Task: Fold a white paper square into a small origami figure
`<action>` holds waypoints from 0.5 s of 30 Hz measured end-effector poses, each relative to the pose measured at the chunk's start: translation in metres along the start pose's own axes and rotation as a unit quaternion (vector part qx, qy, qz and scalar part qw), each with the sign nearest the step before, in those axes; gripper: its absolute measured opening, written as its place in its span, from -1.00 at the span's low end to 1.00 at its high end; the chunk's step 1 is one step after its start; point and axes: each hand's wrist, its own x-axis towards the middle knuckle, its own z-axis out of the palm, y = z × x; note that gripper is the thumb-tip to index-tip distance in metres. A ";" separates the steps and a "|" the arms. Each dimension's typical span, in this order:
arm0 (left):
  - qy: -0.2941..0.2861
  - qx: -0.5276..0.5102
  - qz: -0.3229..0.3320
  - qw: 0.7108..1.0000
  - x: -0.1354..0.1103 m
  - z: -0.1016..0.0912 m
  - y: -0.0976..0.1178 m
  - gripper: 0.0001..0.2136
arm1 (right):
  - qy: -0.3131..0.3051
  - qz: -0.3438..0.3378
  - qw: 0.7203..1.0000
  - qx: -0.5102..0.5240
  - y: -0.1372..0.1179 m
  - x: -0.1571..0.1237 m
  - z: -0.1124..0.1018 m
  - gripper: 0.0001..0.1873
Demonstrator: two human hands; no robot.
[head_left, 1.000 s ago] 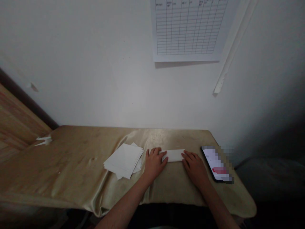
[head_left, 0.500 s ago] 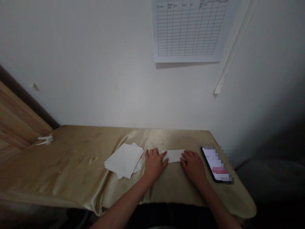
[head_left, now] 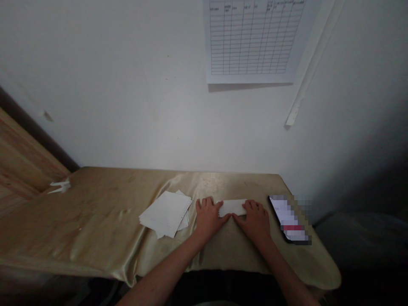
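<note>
Head view: two bare forearms enter from 6 o'clock, both hands low on the table.
Near edge: gold satin cloth (head_left: 95,221) hangs over the front edge at 6 o'clock, wrinkled and slack on the left half.
Left hand (head_left: 208,216): palm down, fingers stretched flat, nothing gripped; fingertips on the left end of the folded paper strip.
Right hand (head_left: 255,219): also flat and uncurled, fingertips on the strip's right end, thumb angled toward the left thumb.
Folded paper strip (head_left: 232,207): white, long and narrow, lying flat on the cloth between the hands, at 12 o'clock of the thumbs.
Paper stack (head_left: 165,213): loose fanned sheets just beside the left hand at 9 o'clock, not touching it.
Phone (head_left: 288,219): screen lit, near the right hand at 3 o'clock, close to the table's right edge.
Scrap (head_left: 59,187): small white bit, far left at 10 o'clock, well apart.
Risk: the cloth looks slick, so hard pressure could skid the strip and skew its crease; a rightward sweep could nudge the phone off the edge; a leftward elbow could scatter the stack.
Open room: bare cloth at 12 o'clock up to the wall (head_left: 127,106), and a wide stretch past the stack at 9 o'clock; tight at 3 o'clock.
Far: gridded chart (head_left: 251,38) on the wall at 12 o'clock.
</note>
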 end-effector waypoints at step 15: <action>-0.052 -0.015 -0.008 0.999 0.000 -0.007 -0.028 -0.56 | -0.026 -0.008 0.996 0.083 0.033 0.007 0.002 -0.53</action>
